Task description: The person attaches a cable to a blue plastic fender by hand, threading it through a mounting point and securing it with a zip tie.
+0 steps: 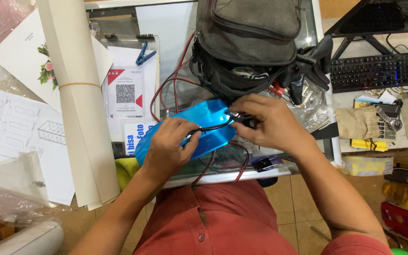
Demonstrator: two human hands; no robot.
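My left hand [170, 144] grips a black cable [212, 127] against a shiny blue rectangular pack [199, 119] that lies on the glass counter [223, 177]. My right hand [265, 122] pinches the cable's black plug end at the pack's far right corner. Red wires [164, 87] loop around and under the pack. A grey-black bag [249, 40] stands open just behind both hands.
A rolled cream paper [74, 89] bound with a rubber band lies to the left over printed drawings. A blue clip [145, 53] and a card stand sit behind. To the right are black gloves [315, 63], a keyboard [371, 71] and small tools. Tiled floor lies below.
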